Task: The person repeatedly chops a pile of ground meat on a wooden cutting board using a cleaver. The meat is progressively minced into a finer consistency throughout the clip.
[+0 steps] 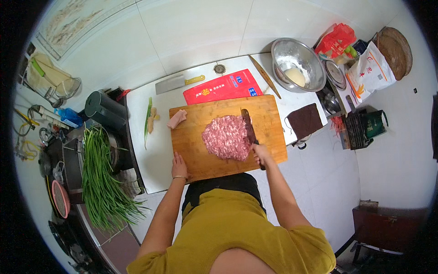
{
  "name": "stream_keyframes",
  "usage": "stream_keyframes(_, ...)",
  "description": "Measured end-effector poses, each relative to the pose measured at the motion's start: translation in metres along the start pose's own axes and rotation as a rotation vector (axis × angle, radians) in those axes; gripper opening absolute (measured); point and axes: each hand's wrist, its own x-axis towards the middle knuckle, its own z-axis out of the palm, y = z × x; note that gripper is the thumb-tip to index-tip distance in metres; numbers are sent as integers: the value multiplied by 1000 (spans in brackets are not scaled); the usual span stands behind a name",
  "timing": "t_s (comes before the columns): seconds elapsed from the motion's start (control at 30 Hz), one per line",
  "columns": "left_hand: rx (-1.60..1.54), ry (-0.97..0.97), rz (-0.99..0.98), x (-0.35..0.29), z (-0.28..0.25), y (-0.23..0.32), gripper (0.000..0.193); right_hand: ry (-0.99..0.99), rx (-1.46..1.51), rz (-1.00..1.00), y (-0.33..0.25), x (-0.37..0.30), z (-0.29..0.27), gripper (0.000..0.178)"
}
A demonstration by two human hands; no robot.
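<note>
A wide mound of minced meat point(226, 138) lies on the wooden cutting board point(191, 157). My right hand point(261, 154) is wrapped round the handle of a kitchen knife point(249, 125). Its dark blade points away from me and lies along the right edge of the mince, touching it. At the board's near left corner rests my left hand point(179, 166), fingers stretched out and holding nothing. A pale pink piece of meat point(177, 118) sits by itself at the far left of the board.
Behind the board are a cleaver point(171, 85), a red paper bag point(219, 87), a pointed wooden rolling pin point(264, 75) and a steel bowl with dough point(299, 64). Left are ginger point(152, 122), a green onion point(148, 116) and many green chives point(98, 178). A dark cloth point(305, 119) lies right.
</note>
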Motion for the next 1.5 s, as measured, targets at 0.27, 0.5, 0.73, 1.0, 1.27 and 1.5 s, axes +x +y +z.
stream_keyframes(0.27, -117, -114, 23, -7, -33, 10, 107, 347, 25, -522, 65, 45, 30, 18)
stream_keyframes(0.5, -81, -141, 2, -9, -30, 9, 111, -36, 121, -230, -45, -53, -32, 24)
stream_keyframes(0.73, -65, -57, -3, -5, -6, 0, 111, 73, 26, -103, 8, -7, 16, 28)
stream_keyframes(1.0, -34, -62, 14, -4, -16, 6, 110, 255, 246, -599, 9, -26, 24, 18)
stream_keyframes(1.27, -75, -85, 8, -8, -20, 5, 108, -59, 181, -131, -35, -72, -5, 22)
stream_keyframes(1.5, -94, -107, 27, -16, -59, 7, 77, -87, 190, 43, 13, -34, 26, 23)
